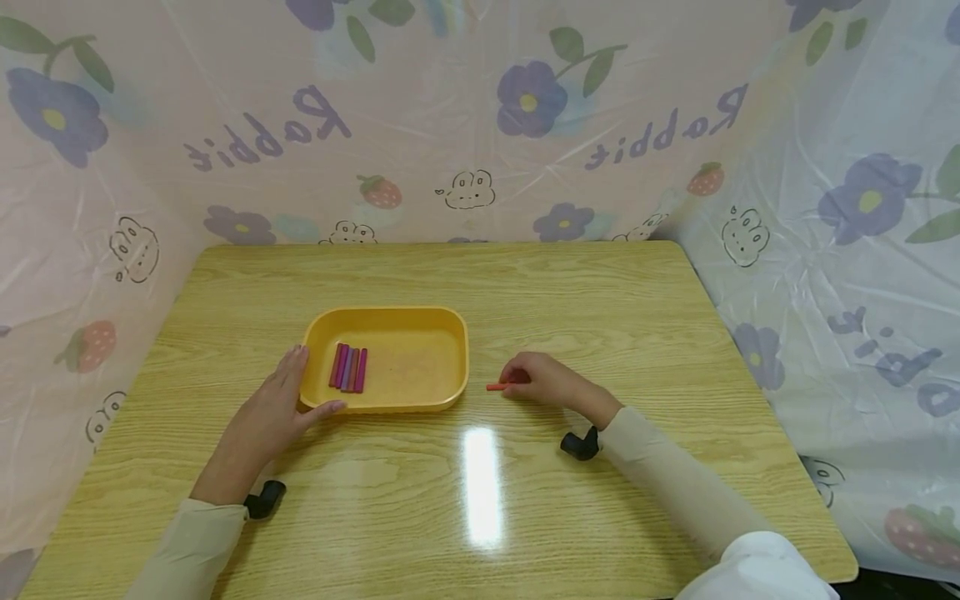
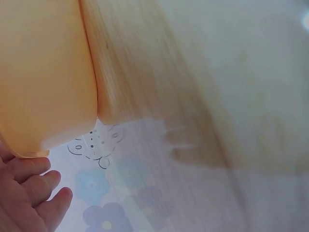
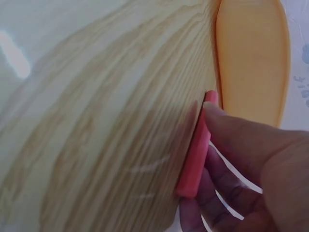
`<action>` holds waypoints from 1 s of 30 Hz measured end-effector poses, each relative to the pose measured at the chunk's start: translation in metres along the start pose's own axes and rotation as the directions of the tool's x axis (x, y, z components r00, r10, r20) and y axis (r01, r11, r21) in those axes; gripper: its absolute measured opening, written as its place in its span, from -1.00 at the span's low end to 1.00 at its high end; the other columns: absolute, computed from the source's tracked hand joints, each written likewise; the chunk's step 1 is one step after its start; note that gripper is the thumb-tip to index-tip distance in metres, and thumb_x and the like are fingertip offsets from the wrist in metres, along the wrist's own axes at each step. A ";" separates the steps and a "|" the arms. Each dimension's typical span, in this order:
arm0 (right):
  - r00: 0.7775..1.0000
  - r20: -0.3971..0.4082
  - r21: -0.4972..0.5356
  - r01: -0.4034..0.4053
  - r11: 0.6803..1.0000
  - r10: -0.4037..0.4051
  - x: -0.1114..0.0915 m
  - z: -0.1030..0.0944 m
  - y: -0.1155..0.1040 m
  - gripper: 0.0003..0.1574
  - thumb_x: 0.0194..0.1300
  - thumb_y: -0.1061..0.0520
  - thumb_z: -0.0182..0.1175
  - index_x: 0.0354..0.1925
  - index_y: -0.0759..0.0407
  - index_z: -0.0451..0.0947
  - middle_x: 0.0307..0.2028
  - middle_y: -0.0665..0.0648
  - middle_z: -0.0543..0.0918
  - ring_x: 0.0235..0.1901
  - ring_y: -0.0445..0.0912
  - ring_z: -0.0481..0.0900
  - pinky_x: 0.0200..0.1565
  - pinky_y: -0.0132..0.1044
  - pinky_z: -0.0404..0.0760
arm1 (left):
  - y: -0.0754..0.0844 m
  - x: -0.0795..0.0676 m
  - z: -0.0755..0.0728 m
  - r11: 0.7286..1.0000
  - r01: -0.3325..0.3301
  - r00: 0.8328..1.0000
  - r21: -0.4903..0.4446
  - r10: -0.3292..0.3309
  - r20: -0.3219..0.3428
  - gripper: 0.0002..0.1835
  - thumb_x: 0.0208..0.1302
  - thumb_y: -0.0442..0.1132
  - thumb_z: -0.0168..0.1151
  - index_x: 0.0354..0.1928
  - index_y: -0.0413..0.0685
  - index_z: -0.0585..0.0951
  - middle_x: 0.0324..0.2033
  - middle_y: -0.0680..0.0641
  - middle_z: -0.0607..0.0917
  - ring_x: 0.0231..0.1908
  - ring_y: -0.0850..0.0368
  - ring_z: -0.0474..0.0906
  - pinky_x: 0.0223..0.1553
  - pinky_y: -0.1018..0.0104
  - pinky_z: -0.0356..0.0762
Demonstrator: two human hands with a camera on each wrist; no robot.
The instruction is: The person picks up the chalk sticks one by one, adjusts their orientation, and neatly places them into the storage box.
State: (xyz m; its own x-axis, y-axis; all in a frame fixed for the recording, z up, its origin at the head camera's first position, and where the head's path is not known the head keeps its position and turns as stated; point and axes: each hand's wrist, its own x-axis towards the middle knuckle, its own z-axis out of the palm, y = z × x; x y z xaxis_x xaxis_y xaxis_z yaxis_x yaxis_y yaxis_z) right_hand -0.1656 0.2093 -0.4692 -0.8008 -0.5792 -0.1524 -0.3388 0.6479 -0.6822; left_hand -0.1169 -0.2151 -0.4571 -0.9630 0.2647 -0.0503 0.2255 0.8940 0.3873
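My left hand (image 1: 272, 410) rests against the left end of a yellow tray (image 1: 420, 400), fingers along its outer side and thumb over the front rim. In the left wrist view, its loosely extended fingertips (image 2: 55, 205) show beside the tray's edge. Right of the tray, my right hand (image 1: 543, 379) pinches a red crayon (image 3: 195, 159) between thumb and fingers, low over the tabletop. One end of the crayon points toward the tray. Inside the tray, several purple and reddish crayons (image 1: 348, 368) lie side by side at the left.
The wood-grain table (image 1: 570, 292) has a bright light reflection (image 1: 482, 492) in front of the tray. A patterned plastic curtain (image 1: 450, 108) hangs behind the table and at both sides. Black wrist cameras (image 1: 580, 444) sit at both wrists.
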 end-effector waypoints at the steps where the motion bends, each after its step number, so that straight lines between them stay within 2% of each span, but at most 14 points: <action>1: 1.000 0.001 -0.017 0.006 1.000 -0.006 0.000 0.000 -0.001 -0.81 0.19 0.11 0.29 -0.20 0.11 0.58 -0.32 -0.05 0.57 -0.36 -0.18 0.47 -0.29 -0.32 0.52 | 0.000 0.000 0.000 1.000 0.000 1.000 0.002 0.000 0.000 0.18 0.09 0.40 0.07 0.44 -0.17 -0.28 0.41 -0.29 -0.16 0.37 -0.25 -0.17 0.21 -0.26 0.00; 8: 0.999 0.018 -0.090 0.042 0.995 -0.041 0.004 0.003 0.000 -0.88 0.19 0.09 0.28 -0.28 0.08 0.60 -0.40 -0.08 0.53 -0.41 -0.20 0.44 -0.35 -0.35 0.50 | -0.001 0.001 0.000 1.000 0.007 1.000 0.005 -0.007 0.006 0.18 0.08 0.42 0.06 0.44 -0.15 -0.28 0.41 -0.28 -0.16 0.37 -0.25 -0.18 0.21 -0.27 0.00; 23: 0.999 0.036 -0.055 0.025 0.998 -0.023 0.004 0.001 -0.003 -0.89 0.23 0.16 0.23 -0.25 0.16 0.57 -0.39 0.00 0.57 -0.42 -0.18 0.46 -0.33 -0.33 0.51 | 0.002 -0.001 -0.001 1.000 0.003 1.000 0.001 -0.003 0.001 0.18 0.08 0.43 0.05 0.44 -0.19 -0.25 0.41 -0.29 -0.15 0.37 -0.26 -0.16 0.23 -0.25 -0.01; 30: 0.998 0.046 -0.052 0.050 0.997 -0.048 0.004 0.001 -0.004 -0.90 0.28 0.15 0.19 -0.26 0.15 0.57 -0.40 -0.01 0.57 -0.43 -0.19 0.43 -0.35 -0.33 0.48 | 0.002 -0.001 -0.001 1.000 0.005 1.000 0.004 -0.005 0.008 0.19 0.07 0.44 0.04 0.44 -0.18 -0.26 0.41 -0.29 -0.15 0.37 -0.26 -0.17 0.22 -0.25 0.00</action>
State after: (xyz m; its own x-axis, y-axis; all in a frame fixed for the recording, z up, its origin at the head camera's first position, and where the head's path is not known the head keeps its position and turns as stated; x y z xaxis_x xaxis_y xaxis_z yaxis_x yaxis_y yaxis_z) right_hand -0.1670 0.2044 -0.4679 -0.7600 -0.6318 -0.1525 -0.4036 0.6427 -0.6512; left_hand -0.1160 -0.2141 -0.4556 -0.9630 0.2629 -0.0596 0.2212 0.8969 0.3831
